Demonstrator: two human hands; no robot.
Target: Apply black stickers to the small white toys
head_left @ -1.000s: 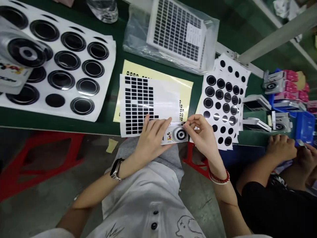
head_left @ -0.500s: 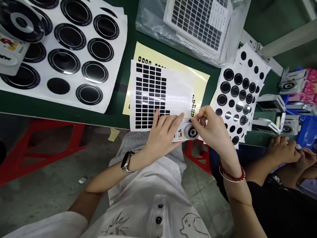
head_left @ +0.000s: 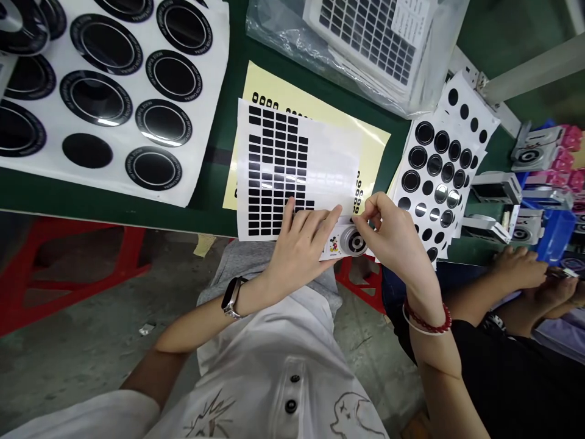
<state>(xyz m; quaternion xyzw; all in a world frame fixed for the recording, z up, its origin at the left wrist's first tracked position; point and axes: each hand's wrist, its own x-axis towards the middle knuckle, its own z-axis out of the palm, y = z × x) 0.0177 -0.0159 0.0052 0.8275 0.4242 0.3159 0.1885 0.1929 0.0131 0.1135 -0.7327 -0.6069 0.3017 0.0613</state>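
A small white camera (head_left: 335, 242) with a round silver lens and a cartoon mouse lies at the table's front edge, beside a white sheet (head_left: 331, 164) of black rectangular stickers. My left hand (head_left: 299, 250) rests over the sheet's lower edge and holds the camera's left part, fingers spread over its top. At the camera's top edge, above the lens, my right hand (head_left: 388, 238) has thumb and index finger pinched; a tiny dark piece shows at their tips, too small to make out. Under the white sheet lies a yellow sheet (head_left: 375, 146).
Large round black stickers fill a sheet (head_left: 192, 137) at the left. A plastic bag (head_left: 274, 36) of sticker sheets lies behind. More round-sticker sheets (head_left: 423, 167) are at the right, with cameras (head_left: 496, 186) and a blue bin (head_left: 555, 235). Another person's hands (head_left: 518, 268) work at far right.
My right fingertips have come down slightly onto the camera's top edge. My left hand stays on the camera. The view has shifted a little, and the other person's hands have moved.
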